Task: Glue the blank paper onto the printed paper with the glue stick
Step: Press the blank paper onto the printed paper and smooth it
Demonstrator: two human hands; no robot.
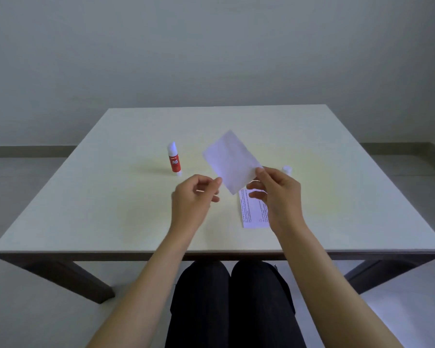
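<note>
Nearest the lens, at the bottom of the frame, were our dark trousers (232, 302), under the pale table (86, 197). At centre, our right hand (278, 194) pinched the blank paper (230, 160), raised and tilted; our left hand (195, 194), fingers curled, touched its lower edge. The printed paper (251, 212) lay flat below. The glue stick (174, 159) stood uncapped, centre left; its cap (287, 169) sat just right of our right hand.

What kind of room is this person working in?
Probably a plain, sparsely furnished room set up for a small paper craft, not a busy workshop. A pale square table stands before a bare grey wall, and it carries only a glue stick, its cap and a printed paper.
</note>
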